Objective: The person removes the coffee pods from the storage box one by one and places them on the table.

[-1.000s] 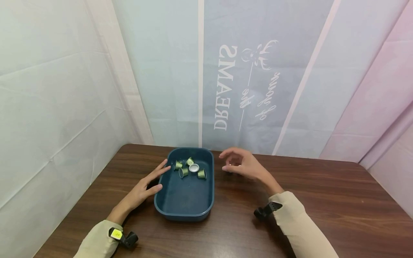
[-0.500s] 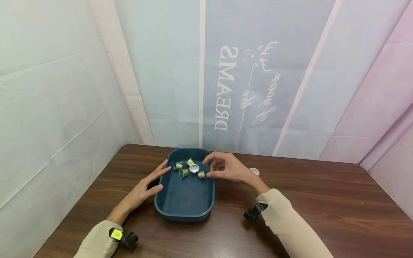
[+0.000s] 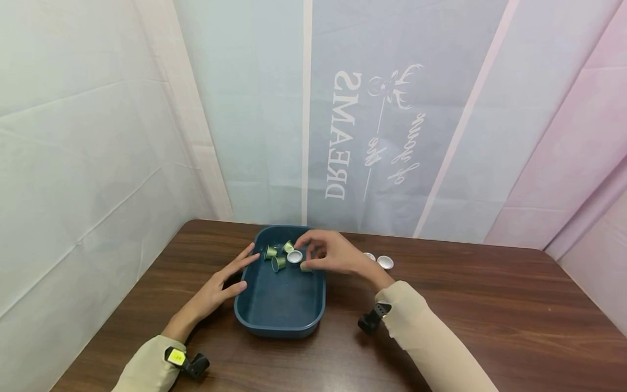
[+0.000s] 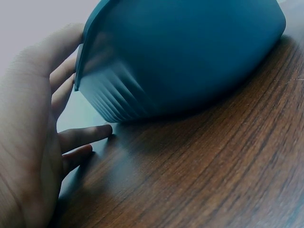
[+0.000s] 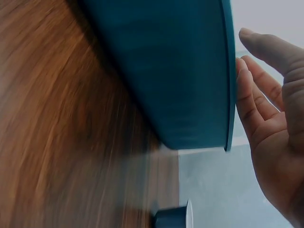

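Observation:
A deep blue plastic bin (image 3: 279, 326) holds several green coffee capsules (image 3: 278, 264) at its far end; one lies with its white lid (image 3: 294, 256) facing up. The left hand (image 3: 217, 286) touches the bin's left rim with fingers spread and fairly straight. In the left wrist view, the left hand's fingertips (image 4: 76, 42) meet the rim, while other fingers lie lower near the table. My right hand (image 3: 335, 253) reaches over the right rim, its thumb and fingers apart. Beneath its thumb a green capsule (image 3: 305, 267) is partly hidden.
Two white-lidded capsules (image 3: 385, 262) stand on the wooden table (image 3: 465, 305) right of the bin, one partly behind the right wrist. A capsule (image 5: 173, 216) also shows in the right wrist view. A printed curtain (image 3: 259, 109) hangs behind the table.
My right hand has moved left from the table beside the bin to over its inside, uncovering two white-lidded capsules on the table. The left hand and bin have stayed still.

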Demonstrator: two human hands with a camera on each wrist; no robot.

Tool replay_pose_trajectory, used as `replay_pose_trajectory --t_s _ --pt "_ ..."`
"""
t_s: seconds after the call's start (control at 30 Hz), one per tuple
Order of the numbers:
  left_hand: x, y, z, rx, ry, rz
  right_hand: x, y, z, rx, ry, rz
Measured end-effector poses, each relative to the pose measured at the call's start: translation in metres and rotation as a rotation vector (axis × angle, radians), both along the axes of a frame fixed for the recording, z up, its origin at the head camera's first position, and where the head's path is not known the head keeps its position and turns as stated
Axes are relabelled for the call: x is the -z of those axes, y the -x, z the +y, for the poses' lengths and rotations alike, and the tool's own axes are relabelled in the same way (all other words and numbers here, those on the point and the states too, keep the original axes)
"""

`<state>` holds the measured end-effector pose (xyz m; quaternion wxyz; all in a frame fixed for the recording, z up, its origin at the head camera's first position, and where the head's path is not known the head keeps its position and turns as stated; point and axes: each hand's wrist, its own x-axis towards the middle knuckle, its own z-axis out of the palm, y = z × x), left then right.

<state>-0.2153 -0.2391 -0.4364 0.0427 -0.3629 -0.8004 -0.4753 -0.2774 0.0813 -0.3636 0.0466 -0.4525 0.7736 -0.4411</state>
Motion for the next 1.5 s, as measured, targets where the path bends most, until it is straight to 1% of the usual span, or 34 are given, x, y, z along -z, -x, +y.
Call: replay_pose_trajectory --t_s 0.13,0.23,0.47,0.73,0.9,1.17,1.33,1.5 --pt "0.001 -0.001 0.001 0.007 -0.009 0.002 0.002 0.003 -0.012 -0.036 -0.036 0.051" --pt "0.0 -0.002 0.003 0.006 -0.011 -0.011 0.002 0.004 -0.018 -0.053 -0.069 0.078" --pt "-0.003 -0.001 0.004 0.002 0.001 -0.025 0.001 0.005 -0.026 -0.047 -0.11 0.097" --pt "-0.001 0.0 0.001 -0.001 0.005 -0.021 0.003 0.012 -0.037 -0.051 -0.193 0.147" --pt "-0.001 0.001 0.001 -0.005 0.008 -0.027 0.003 0.015 -0.044 -0.044 -0.23 0.147" --pt "-0.004 -0.001 0.001 0.0 0.004 -0.027 0.005 0.017 -0.054 -0.055 -0.286 0.142" --pt "-0.004 -0.003 0.001 0.001 0.0 -0.029 0.007 0.018 -0.059 -0.058 -0.304 0.135" --pt "-0.003 -0.003 0.001 0.007 -0.004 -0.029 0.008 0.02 -0.062 -0.04 -0.314 0.15"
